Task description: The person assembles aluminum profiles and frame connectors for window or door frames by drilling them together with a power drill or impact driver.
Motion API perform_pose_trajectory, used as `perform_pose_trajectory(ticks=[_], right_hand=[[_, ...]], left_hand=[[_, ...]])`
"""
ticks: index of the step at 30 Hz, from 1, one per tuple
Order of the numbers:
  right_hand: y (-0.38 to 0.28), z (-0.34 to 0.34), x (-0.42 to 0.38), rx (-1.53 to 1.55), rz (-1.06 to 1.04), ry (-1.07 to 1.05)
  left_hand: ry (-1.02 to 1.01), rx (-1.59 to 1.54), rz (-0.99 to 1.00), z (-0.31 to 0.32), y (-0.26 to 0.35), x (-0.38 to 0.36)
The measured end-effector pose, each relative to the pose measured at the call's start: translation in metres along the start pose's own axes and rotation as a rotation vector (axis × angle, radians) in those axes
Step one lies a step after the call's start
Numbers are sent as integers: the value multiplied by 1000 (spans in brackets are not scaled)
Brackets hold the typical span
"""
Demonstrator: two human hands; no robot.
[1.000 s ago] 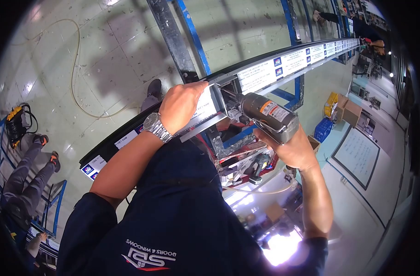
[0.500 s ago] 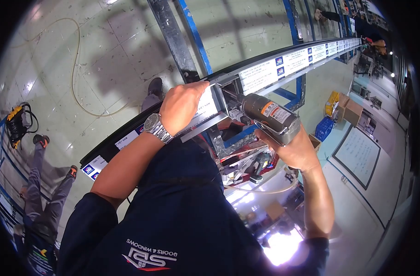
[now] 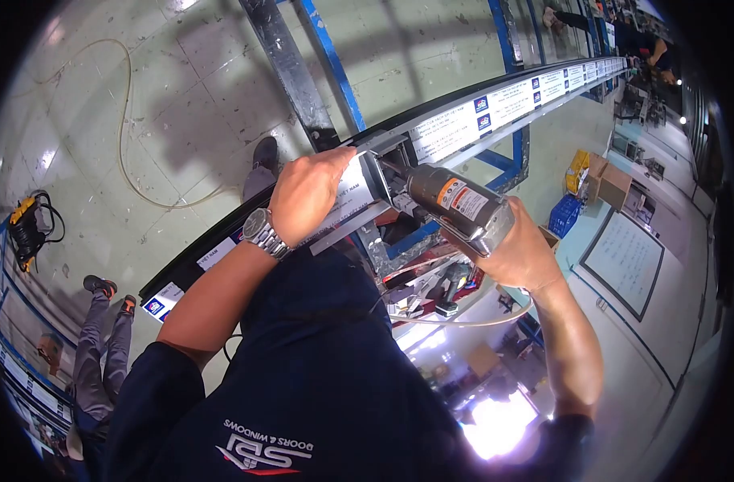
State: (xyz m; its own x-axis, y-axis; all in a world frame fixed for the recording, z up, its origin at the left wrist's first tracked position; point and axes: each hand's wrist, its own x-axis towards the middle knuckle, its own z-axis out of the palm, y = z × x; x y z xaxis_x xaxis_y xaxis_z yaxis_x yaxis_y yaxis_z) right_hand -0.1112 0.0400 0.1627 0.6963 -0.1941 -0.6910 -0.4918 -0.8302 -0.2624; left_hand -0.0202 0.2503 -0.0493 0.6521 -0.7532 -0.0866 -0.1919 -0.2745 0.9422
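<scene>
My left hand [image 3: 309, 194], with a watch at the wrist, is closed over a film-covered metal profile [image 3: 419, 147], fingers along its far edge. A short grey block [image 3: 373, 178] sits across the profile just right of that hand. My right hand [image 3: 521, 255] grips a dark pistol-shaped air tool [image 3: 457, 201] with orange and white labels. Its narrow tip points left into the gap beside the block, where the contact point is hidden. A pale hose [image 3: 495, 323] runs below the right hand.
A blue metal stand [image 3: 415, 241] supports the long profile. Under it lie a cordless drill [image 3: 451, 289] and loose parts. Crates and cardboard boxes [image 3: 609, 181] stand at right, near a whiteboard [image 3: 624, 263]. Another person's legs [image 3: 102, 345] show at left; a hose [image 3: 126, 120] crosses the floor.
The air tool has shifted slightly left and is tilted more, its tip nearer the block. My left hand stays on the profile. The person at left has moved their legs.
</scene>
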Motion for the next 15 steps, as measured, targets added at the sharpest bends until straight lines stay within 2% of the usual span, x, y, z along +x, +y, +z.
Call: perform_pose_trajectory(ticks=[6,8,9,11,13,15], right_hand=[[-1,-3,2,-1,-17,21],[-13,-9,-8,72,39,12],[-25,-19,-16,146,118,-43],[-21,-23,-48,97,98,105],[-2,-15,-87,86,89,262],[16,-3,-128,64,78,427]], left_hand=[[-31,6,-11,-4,6,1],[-46,41,1,-5,7,2],[55,73,114,4,0,-3],[143,267,330,-3,39,-9],[80,183,395,16,60,-20],[10,226,407,40,77,-18]])
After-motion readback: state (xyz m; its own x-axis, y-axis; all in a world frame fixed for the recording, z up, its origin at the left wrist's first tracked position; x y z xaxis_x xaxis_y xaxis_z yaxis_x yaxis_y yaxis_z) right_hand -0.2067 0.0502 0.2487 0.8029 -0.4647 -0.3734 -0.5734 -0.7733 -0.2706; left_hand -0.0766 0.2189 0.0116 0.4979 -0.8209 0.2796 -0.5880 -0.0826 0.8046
